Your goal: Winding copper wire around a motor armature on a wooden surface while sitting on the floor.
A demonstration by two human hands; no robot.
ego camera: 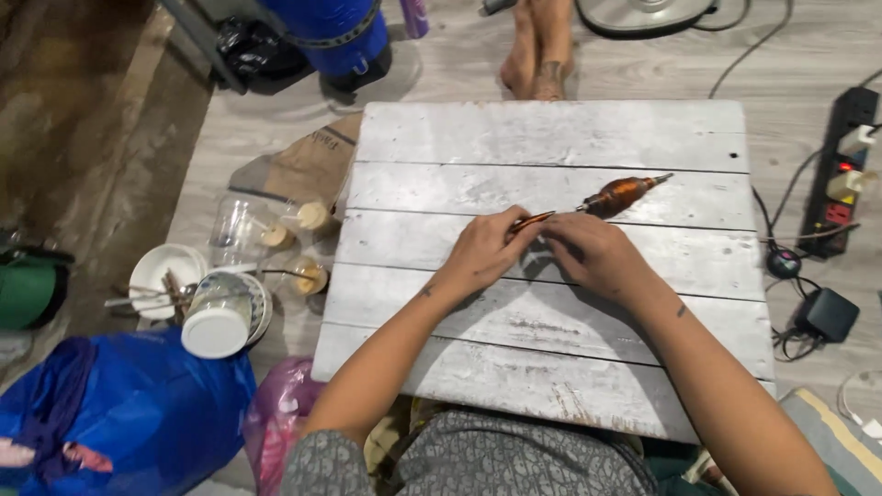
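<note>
My left hand (484,250) and my right hand (588,253) meet over the middle of a white plank table (551,129). Between their fingertips they pinch a thin orange-brown stick-like piece (535,219). Just beyond the right hand lies a brown, bulb-shaped tool with a thin metal tip (621,194), resting on the planks and pointing to the right. What sits under my fingers is hidden.
Left of the table on the floor stand a clear jar (237,228), small cream-lidded pots (313,216), a white bowl (165,271) and a white-lidded cup (217,323). A blue bag (129,404) lies at lower left. A power strip (841,165) and adapters lie right. Another person's bare feet (540,50) are beyond the table.
</note>
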